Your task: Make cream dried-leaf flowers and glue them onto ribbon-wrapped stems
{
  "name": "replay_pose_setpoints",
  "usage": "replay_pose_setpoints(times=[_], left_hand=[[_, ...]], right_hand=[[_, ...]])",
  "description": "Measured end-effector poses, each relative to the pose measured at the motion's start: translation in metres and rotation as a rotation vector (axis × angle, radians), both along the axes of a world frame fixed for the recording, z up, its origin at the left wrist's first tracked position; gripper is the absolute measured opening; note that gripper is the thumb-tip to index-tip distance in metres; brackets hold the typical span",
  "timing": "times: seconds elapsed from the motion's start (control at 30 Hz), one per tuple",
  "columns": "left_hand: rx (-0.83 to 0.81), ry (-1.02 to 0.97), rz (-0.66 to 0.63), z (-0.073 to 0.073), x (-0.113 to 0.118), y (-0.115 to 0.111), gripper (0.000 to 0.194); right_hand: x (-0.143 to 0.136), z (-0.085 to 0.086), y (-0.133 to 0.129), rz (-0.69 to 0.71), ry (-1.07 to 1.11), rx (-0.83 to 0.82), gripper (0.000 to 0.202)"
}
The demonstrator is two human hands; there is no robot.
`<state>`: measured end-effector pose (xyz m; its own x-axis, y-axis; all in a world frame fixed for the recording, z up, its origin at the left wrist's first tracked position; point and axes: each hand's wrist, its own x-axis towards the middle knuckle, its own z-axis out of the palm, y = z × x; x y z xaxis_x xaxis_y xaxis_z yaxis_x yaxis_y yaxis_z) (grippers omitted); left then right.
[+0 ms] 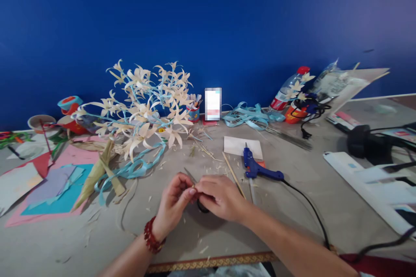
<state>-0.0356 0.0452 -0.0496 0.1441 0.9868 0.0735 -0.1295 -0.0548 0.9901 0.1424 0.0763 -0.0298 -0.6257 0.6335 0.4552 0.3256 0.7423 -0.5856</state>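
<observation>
Near the front middle of the grey table, my left hand (178, 199), with a red bead bracelet at the wrist, is closed with thumb and fingers pinched together. My right hand (219, 195) meets it fingertip to fingertip, also closed. Whatever lies between the fingertips is small and mostly hidden. Scissors (203, 207) lie beneath the hands, one black handle loop and a blade tip showing. To the right are a thin wooden stick (231, 170) and a blue glue gun (260, 169) beside a white card (229, 145).
Pale flowers on blue stems (143, 108) stand at the back left, near coloured paper (81, 181) and dried husks (97, 173). Blue ribbon (248, 114), wires (289, 138) and a bottle (289, 88) lie or stand behind. A power strip (357, 186) and cables are at right.
</observation>
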Motion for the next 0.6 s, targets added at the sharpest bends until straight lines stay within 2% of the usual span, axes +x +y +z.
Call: replay_pose_setpoints(times=[0.23, 0.43, 0.6], left_hand=[[-0.084, -0.119, 0.037, -0.0008, 0.0028, 0.0005, 0.013], [-0.075, -0.17, 0.0, -0.0022, 0.0026, 0.0013, 0.013], [-0.121, -0.243, -0.061, -0.0025, 0.0017, 0.0031, 0.012]], right_hand=[[0.0, 0.0029, -0.0014, 0.01, 0.082, -0.071, 0.01], [0.0007, 0.0039, -0.0004, -0.042, 0.217, -0.13, 0.012], [0.0015, 0.0017, -0.0009, -0.097, 0.243, -0.216, 0.011]])
